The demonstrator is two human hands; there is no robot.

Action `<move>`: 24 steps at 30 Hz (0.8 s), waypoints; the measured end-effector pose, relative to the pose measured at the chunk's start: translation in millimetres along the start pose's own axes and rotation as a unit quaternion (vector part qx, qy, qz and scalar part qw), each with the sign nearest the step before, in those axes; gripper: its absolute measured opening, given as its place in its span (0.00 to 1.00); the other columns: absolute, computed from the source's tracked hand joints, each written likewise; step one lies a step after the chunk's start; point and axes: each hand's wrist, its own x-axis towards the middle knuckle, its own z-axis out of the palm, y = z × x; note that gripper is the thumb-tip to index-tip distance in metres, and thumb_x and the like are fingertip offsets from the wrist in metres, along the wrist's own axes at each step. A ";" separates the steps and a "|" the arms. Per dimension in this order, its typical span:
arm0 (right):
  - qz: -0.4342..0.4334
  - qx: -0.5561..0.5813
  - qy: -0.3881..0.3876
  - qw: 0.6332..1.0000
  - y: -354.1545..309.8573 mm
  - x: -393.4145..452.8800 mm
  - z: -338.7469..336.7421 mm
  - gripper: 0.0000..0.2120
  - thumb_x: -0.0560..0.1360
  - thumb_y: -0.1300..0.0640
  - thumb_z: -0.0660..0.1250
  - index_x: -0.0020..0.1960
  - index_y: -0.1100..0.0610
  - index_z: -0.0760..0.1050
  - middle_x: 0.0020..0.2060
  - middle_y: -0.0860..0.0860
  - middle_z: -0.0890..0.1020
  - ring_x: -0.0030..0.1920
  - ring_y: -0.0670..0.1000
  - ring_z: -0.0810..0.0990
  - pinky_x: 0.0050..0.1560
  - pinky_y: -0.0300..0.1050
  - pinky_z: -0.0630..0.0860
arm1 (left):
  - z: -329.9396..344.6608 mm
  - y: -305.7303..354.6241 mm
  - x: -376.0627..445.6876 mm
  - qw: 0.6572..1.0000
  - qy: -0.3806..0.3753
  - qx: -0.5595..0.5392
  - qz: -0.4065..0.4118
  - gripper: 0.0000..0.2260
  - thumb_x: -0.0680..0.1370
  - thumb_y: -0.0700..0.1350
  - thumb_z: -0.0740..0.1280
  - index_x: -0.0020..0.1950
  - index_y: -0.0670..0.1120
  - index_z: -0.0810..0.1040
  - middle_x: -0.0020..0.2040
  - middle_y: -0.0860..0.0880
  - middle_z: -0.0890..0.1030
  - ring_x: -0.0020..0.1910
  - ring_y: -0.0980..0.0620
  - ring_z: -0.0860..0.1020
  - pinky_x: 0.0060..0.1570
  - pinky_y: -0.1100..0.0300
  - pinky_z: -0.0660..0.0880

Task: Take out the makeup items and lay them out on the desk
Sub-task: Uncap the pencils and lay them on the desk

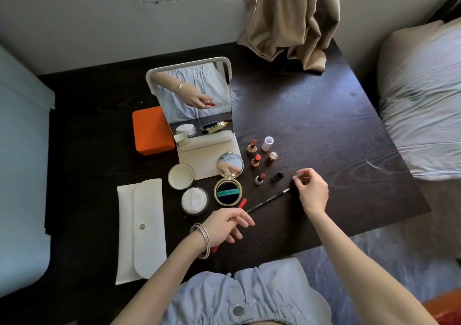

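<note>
Dark wood-grain desk point(311, 115) fills the middle of the room, set against a pale wall, with a tan cloth point(287, 20) draped over its far edge at about one o'clock and a grey cushion point(424, 95) off at three o'clock.

Largest item on the surface is the standing mirror point(192, 95) at twelve o'clock, an orange box point(152, 130) touching its left side. A white pouch point(141, 230) lies flat and closed at nine o'clock. Just right of it sit a cream lid point(180, 176), a white powder jar point(194, 200) and an open gold compact point(228, 182). Toward two o'clock stand three uncapped lipsticks point(255, 160) with their caps set beside them, well spaced in rows. A thin black brush point(267, 201) lies on a slant between the two hands.

Left hand point(224, 225), bangles at the wrist, has its fingers curled round a red pencil point(242, 203), which shows above and below the fist. Right hand point(311, 190) pinches something small and pale at the fingertips, just above the brush's ferrule end; what it is I cannot tell.

Assessment: the unpacking looks nearly complete, and the step in hand is placement of the last slim items. The next move likely calls for setting the red pencil down parallel to the brush on bare wood at five o'clock, without nudging the upright lipsticks.
</note>
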 end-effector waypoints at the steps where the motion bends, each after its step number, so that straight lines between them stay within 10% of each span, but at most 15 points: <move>1: 0.007 0.000 0.001 1.000 -0.7 0.5 0.2 0.03 0.72 0.58 0.70 0.46 0.54 0.78 0.39 0.47 0.80 0.42 0.49 0.77 0.42 0.41 0.67 | -0.7 0.9 -0.3 1.000 -0.003 -0.003 0.004 0.17 0.81 0.38 0.53 0.47 0.55 0.77 0.54 0.48 0.78 0.37 0.58 0.78 0.34 0.68 0.74; 16: 0.031 0.015 -0.001 0.999 -1.0 3.0 4.8 0.04 0.71 0.60 0.71 0.46 0.55 0.81 0.49 0.51 0.79 0.46 0.51 0.81 0.44 0.41 0.68 | -9.7 0.9 -1.6 1.000 0.003 0.001 0.013 0.16 0.77 0.30 0.55 0.33 0.45 0.72 0.56 0.47 0.79 0.40 0.57 0.80 0.35 0.68 0.77; 21: 0.061 0.076 -0.008 0.995 -5.0 -1.3 -7.5 0.20 0.69 0.60 0.74 0.60 0.59 0.74 0.53 0.54 0.74 0.44 0.50 0.79 0.52 0.41 0.71 | -9.8 2.7 -9.1 0.999 -0.008 -0.029 0.016 0.16 0.76 0.29 0.55 0.33 0.45 0.71 0.56 0.48 0.79 0.39 0.56 0.82 0.35 0.67 0.77; 24: 0.077 0.135 0.050 0.987 -23.1 -37.4 -22.6 0.10 0.74 0.61 0.68 0.54 0.60 0.74 0.50 0.54 0.75 0.44 0.50 0.75 0.54 0.44 0.72 | -10.7 7.0 -13.5 0.995 -0.026 -0.097 0.023 0.16 0.77 0.29 0.54 0.33 0.44 0.69 0.56 0.48 0.80 0.37 0.55 0.83 0.33 0.67 0.76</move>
